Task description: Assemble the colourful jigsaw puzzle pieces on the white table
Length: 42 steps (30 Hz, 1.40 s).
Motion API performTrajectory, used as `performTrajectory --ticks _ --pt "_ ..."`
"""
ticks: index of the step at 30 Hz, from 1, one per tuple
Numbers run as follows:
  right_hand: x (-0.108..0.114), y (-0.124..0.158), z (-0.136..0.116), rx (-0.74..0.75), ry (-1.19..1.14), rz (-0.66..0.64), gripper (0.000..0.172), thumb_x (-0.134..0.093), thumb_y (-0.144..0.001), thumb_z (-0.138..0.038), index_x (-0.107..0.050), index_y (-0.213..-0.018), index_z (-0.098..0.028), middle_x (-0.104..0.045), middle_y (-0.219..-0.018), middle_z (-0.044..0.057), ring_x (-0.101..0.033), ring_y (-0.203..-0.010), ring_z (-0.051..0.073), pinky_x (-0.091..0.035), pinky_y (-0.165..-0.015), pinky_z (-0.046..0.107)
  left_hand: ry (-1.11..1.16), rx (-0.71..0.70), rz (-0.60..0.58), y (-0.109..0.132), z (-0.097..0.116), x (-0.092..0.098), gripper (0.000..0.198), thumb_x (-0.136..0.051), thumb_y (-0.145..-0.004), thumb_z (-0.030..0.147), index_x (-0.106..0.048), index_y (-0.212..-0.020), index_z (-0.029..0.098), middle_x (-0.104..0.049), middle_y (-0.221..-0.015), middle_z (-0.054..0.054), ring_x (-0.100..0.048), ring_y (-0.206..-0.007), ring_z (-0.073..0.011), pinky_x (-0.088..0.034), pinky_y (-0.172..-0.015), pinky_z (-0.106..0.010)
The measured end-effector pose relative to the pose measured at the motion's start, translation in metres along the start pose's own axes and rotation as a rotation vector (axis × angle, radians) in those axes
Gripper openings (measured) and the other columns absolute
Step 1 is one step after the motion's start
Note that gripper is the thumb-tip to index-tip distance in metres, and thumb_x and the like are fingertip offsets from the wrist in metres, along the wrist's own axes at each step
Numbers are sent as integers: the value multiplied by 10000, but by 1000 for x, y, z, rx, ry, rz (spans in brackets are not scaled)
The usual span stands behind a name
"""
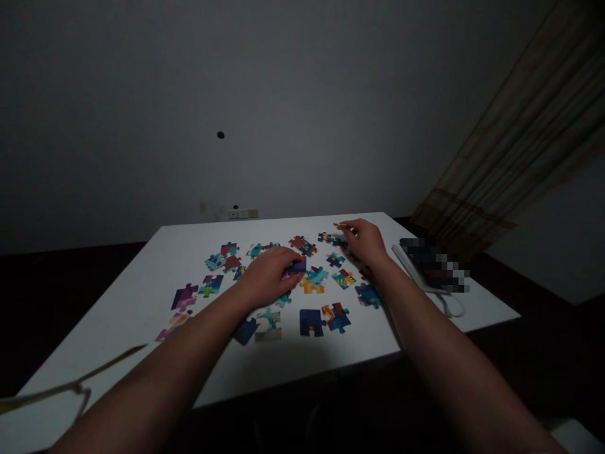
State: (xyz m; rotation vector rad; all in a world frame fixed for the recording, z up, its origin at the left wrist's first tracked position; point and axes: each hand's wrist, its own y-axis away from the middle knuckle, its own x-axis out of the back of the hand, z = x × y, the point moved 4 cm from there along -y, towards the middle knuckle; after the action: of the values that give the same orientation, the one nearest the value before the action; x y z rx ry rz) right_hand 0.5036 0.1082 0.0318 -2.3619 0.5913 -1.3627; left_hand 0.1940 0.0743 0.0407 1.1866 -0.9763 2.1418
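Observation:
Colourful jigsaw puzzle pieces lie scattered over the white table (127, 302). My left hand (270, 275) is closed around a dark purple puzzle piece (297, 265), held between thumb and fingers above the middle of the spread. Toward the far right, my right hand (363, 239) pinches a thin brownish puzzle piece (339, 226), seen nearly edge-on. Just left of that hand lies a dark blue and yellow piece (326, 237). A yellow and teal piece (314, 281) rests right beside my left fingertips. Some pieces are partly hidden beneath my hands and forearms.
A pixelated dark object (437, 265) lies at the table's right side, with a white cable (451, 306) near it. Glasses (78, 384) rest at the front left. Behind the table stands a grey wall with sockets (242, 214); a curtain (501, 139) hangs at right.

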Motion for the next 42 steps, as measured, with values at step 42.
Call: performTrajectory --ticks 42 --pt "-32 26 -66 56 -687 -506 273 -882 -825 -464 -821 -965 -238 -820 -950 70 -740 -860 235 -606 -774 377 429 251 200 -5 -23 2 226 -691 -993 307 -784 -1187 240 -859 -1089 -65 -800 -979 -237 -630 -935 -421"
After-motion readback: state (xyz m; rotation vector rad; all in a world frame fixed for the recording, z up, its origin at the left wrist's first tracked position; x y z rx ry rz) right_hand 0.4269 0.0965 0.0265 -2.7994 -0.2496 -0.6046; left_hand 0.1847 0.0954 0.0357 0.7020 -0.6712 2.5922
